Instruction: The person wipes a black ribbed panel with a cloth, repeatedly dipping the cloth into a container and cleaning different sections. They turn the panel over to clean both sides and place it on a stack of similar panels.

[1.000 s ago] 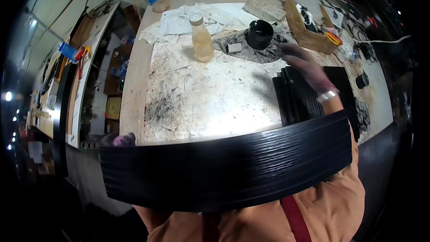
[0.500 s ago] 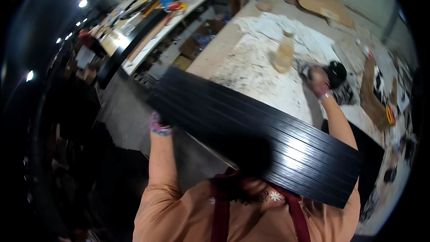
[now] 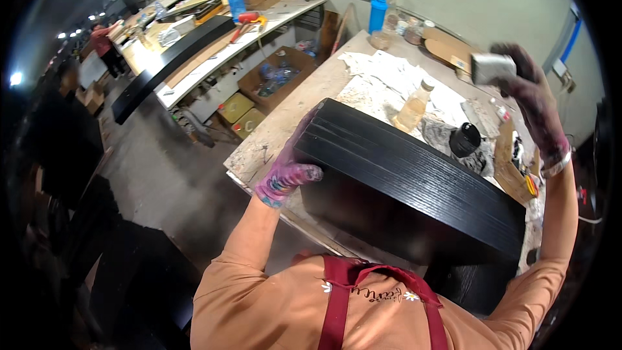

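A long black wooden piece [image 3: 402, 162] with fine lines along its glossy top lies slantwise across the near side of the worktable, and its dark side faces me. My left hand [image 3: 293, 167], in a stained purple glove, grips its left end, with the thumb on the near side and the other fingers partly hidden behind. Raised above the right of the table, my gloved right hand [image 3: 534, 91] holds a pale grey rectangular block [image 3: 492, 68]. Below that hand a black cup [image 3: 464, 139] sits on a dark-smeared cloth [image 3: 440, 135]. Beside them stands a bottle of yellowish liquid [image 3: 413, 107].
White cloths [image 3: 382, 68] cover part of the worktable [image 3: 256, 155]. A blue bottle [image 3: 378, 14] and jars stand at its back. On the right lie a cardboard piece [image 3: 508, 168] and small tools. Another bench [image 3: 214, 68] holds a black board [image 3: 172, 68]. Far left, a person [image 3: 103, 45] stands.
My right hand has risen from beside the black cup, and the grey block now shows in it. The black piece has turned so its near side shows, and my left hand has shifted right with it.
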A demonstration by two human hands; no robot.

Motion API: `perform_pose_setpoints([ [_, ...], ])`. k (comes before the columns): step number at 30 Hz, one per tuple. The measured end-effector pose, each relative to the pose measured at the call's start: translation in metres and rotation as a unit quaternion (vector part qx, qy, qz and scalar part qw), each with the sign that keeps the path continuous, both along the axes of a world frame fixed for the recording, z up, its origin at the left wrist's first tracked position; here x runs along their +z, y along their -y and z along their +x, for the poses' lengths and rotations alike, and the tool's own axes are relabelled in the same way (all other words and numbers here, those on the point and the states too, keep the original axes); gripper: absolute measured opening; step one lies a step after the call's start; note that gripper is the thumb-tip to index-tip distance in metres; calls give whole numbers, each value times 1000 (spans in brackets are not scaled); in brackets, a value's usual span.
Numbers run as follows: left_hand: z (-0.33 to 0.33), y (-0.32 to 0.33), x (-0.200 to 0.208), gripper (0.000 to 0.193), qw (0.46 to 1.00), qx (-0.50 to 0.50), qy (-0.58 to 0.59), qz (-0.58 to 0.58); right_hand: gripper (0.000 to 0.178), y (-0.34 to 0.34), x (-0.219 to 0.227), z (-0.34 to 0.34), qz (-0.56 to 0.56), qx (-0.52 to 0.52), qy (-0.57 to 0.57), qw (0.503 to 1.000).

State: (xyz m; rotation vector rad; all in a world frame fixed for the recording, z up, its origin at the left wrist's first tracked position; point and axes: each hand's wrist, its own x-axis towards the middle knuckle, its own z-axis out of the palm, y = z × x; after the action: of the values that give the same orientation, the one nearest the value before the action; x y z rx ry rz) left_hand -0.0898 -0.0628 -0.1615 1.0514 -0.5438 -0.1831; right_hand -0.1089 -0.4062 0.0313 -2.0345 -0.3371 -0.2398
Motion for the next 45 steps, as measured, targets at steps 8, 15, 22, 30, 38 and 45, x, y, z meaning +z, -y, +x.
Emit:
perform_pose_setpoints([
  [8, 6, 0, 14, 110, 997, -59, 47, 4, 36, -161, 3, 30, -313, 150, 82, 934],
  [15, 8, -6, 11, 109, 996, -83, 31, 6, 36, -199, 2, 37, -416, 173, 178, 875],
  [22, 6, -6, 19, 107, 996, -88, 26, 18, 32, -212, -23, 54, -429, 189, 231, 853],
  [30, 10, -8, 13, 106, 996, -75, 42, 13, 18, -230, -14, 56, -459, 169, 215, 845],
  [38, 19, -8, 2, 106, 994, -101, 50, 8, 34, -217, 11, 54, -339, 83, 91, 933],
  [45, 21, -7, -16, 104, 993, -64, 99, 23, 42, -211, 11, 49, -312, 104, 69, 942],
])
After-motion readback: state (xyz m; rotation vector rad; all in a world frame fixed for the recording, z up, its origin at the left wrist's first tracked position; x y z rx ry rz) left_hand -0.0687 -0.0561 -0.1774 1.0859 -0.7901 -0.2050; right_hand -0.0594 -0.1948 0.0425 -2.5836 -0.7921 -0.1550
